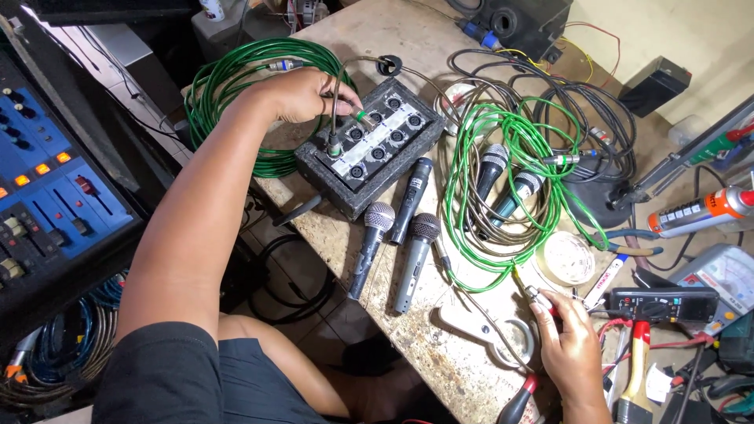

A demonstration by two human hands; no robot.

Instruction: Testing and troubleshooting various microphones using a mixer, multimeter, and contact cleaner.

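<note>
The left hand [302, 94] rests over the far corner of a dark grey rectangular connector box with two rows of round sockets [375, 145], which lies at an angle on the speckled beige desk [440, 361]. Its fingers are curled and pinch a green-banded metal plug [360, 116] at one socket. A thin grey cable [336, 98] arches from that hand to a second plug seated in the box's near corner.

The right hand [569, 341] lies at the near right edge of the desk, fingers closed around a slim probe with a metal tip [532, 294]. Just beside it sits a black handheld meter with red leads [664, 302].

Three grey and black handheld microphones [397, 235] lie side by side just in front of the box. A loose coil of bright green cable [510, 180] holds two more microphones. A second green coil [236, 90] lies behind the left wrist. A blue mixing console [47, 188] stands at left.
</note>
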